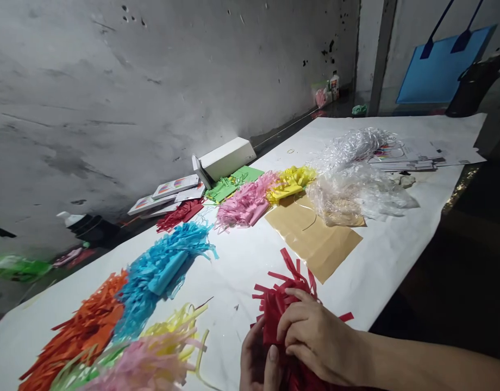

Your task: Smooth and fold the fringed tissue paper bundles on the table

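A bundle of dark red fringed tissue paper [274,312] lies between my two hands at the table's near edge, its cut strips fanning out beyond my fingers. My left hand [256,358] grips the bundle from the left, thumb up against its near side. From the right, my right hand [319,331] lies over it with fingers curled and pressing on the red paper. Part of the bundle is hidden under both hands. Just beyond it is a flat brown paper envelope [315,236].
Fringed paper bundles in orange [87,326], blue [164,271], pink [245,203] and yellow [293,182] lie leftward and further back. Clear plastic wrapping [356,190] heaps on the white-covered table [225,293]. A white box [227,157] stands by the wall.
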{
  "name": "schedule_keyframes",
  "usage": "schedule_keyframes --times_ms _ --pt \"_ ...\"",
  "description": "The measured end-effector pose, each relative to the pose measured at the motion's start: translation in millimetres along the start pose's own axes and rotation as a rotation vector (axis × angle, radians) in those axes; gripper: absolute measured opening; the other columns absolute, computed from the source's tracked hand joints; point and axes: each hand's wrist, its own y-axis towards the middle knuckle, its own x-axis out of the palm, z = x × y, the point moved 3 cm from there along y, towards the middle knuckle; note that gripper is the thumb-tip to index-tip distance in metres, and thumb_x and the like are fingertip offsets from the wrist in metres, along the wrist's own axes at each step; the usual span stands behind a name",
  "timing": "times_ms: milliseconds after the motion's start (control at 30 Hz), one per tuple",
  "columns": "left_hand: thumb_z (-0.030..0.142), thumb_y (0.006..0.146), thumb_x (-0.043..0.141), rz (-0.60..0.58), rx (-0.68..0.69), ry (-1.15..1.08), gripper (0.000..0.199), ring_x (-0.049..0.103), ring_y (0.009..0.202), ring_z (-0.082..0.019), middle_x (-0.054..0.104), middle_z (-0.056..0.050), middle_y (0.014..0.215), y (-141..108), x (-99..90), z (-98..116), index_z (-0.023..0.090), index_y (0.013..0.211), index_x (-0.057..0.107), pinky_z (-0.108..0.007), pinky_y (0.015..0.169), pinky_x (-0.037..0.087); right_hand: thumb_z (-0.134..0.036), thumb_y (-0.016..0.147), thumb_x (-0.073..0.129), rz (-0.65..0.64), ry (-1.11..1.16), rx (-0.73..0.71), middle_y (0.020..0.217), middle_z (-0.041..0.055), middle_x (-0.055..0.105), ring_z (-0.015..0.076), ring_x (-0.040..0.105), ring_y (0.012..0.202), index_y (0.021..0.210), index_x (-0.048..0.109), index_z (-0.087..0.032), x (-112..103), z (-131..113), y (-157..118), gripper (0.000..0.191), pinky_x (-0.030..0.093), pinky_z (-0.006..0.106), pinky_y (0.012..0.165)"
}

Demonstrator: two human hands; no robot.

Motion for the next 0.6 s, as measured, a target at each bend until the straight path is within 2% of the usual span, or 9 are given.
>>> schedule_keyframes --times_ms 167,267,433,533,600 --pt "0.059 0.071 0.079 0.019 0.016 -0.003 0.054 0.063 0.120 -0.031 0.071 -0.008 0.118 2.7 -3.0 -2.7 0.024 0.110 0.070 -0.037 0.100 0.052 -0.004 0.077 0.075 -0.048 0.165 0.158 0.089 -0.0018 0.072 0.0148 0.068 0.087 0.068 0.069 -0.018 -4.3 6.7 7.8 0.018 0.015 0.047 0.124" --pt "0.055 0.072 0.080 0.037 0.023 -0.002 0.051 0.062 0.122 -0.033 0.072 -0.009 0.117 4.8 -4.9 -4.8 0.022 0.110 0.070 -0.040 0.100 0.053 -0.015 0.078 0.083 -0.128 0.268 0.216 0.093 -0.0013 0.074 0.0166 0.070 0.092 0.070 0.073 -0.019 -6.2 12.9 12.4 0.013 0.015 0.046 0.124" --pt "0.054 0.073 0.079 0.006 0.002 -0.044 0.050 0.062 0.122 -0.032 0.072 -0.009 0.117 5.1 -4.7 -7.1 0.022 0.111 0.070 -0.037 0.096 0.055 -0.030 0.082 0.082 -0.154 0.297 0.222 0.093 0.0008 0.075 0.0176 0.069 0.090 0.073 0.077 -0.020 -8.5 20.4 16.8 0.015 0.030 0.040 0.116" --pt "0.052 0.075 0.078 -0.017 -0.024 -0.060 0.049 0.064 0.118 -0.030 0.073 -0.009 0.117 4.1 -4.3 -7.0 0.024 0.113 0.069 -0.033 0.094 0.055 -0.037 0.080 0.083 -0.157 0.278 0.224 0.089 0.0014 0.075 0.0185 0.067 0.089 0.071 0.078 -0.020 -8.1 22.7 18.2 0.020 0.043 0.034 0.101" --pt "0.052 0.074 0.079 -0.020 -0.036 -0.060 0.049 0.065 0.116 -0.029 0.073 -0.009 0.117 3.3 -4.2 -6.3 0.024 0.113 0.069 -0.033 0.093 0.055 -0.038 0.081 0.083 -0.171 0.278 0.229 0.088 0.0017 0.075 0.0186 0.066 0.090 0.070 0.078 -0.020 -8.0 23.4 19.0 0.021 0.045 0.032 0.095"
